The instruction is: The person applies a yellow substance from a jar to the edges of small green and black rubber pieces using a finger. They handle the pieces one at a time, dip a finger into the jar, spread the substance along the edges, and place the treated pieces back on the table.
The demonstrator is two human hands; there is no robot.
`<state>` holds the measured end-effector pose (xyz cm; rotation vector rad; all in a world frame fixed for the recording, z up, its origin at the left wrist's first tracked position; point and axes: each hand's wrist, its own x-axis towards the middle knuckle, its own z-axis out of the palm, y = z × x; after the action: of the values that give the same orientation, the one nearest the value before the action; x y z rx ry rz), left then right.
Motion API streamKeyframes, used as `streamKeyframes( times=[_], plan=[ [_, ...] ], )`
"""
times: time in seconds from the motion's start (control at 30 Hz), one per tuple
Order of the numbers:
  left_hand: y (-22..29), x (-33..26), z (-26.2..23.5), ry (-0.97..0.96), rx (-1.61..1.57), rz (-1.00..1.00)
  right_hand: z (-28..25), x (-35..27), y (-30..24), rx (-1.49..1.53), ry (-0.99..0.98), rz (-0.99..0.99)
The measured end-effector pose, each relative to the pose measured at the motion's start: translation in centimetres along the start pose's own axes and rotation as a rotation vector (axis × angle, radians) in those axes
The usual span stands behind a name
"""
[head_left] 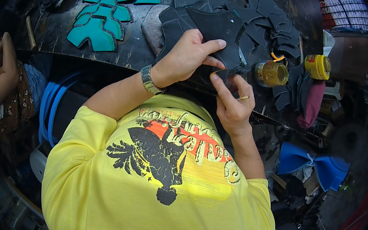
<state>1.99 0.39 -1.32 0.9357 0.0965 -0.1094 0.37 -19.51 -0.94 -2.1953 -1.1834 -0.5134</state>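
My left hand point(190, 55), with a metal watch on the wrist, grips a black cut piece of sheet material point(221, 30) from the left, thumb laid across its face. My right hand point(233, 103), with a ring on one finger, pinches the lower edge of the same piece between thumb and forefinger. The piece is held just above the front edge of a dark worktable point(132, 52). My yellow printed shirt fills the lower part of the view.
Several teal cut pieces point(101, 26) lie at the table's left; a heap of black pieces point(267, 18) lies at the back right. An open amber jar point(272, 74) and a yellow-lidded jar point(317, 65) stand right of my hands. Blue pieces point(312, 163) lie lower right. Another person point(3, 90) is at the left.
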Motion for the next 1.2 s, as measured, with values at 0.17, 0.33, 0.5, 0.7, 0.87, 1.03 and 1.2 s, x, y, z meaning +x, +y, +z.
streamKeyframes(
  times=[0.17, 0.33, 0.5, 0.7, 0.87, 1.03, 1.2],
  plan=[
    [0.5, -0.3, 0.3, 0.046, 0.018, 0.063, -1.4, 0.2, -0.6, 0.324, 0.201, 0.046],
    [-0.1, -1.6, 1.9, 0.014, 0.302, 0.299, -1.6, 3.1, 0.4, 0.611, 0.275, 0.475],
    [1.0, -2.1, 2.0, -0.041, 0.623, 0.628, -1.7, 4.2, -0.2, 0.874, 0.234, 0.620],
    [6.3, -2.5, -2.0, 0.007, 0.795, 0.458, -2.3, 4.4, -0.1, 0.728, 0.132, 0.599],
    [12.1, 3.5, -7.2, 0.208, 0.533, 0.352, -2.7, 4.1, 0.5, 0.786, 0.241, 0.444],
    [13.1, 12.7, -10.2, 0.360, 0.397, 0.340, -2.7, 3.2, 0.2, 0.875, 0.223, 0.547],
    [10.8, 18.4, -11.7, 0.395, 0.555, 0.240, -3.1, 1.9, 0.8, 0.815, 0.213, 0.566]
  ],
)
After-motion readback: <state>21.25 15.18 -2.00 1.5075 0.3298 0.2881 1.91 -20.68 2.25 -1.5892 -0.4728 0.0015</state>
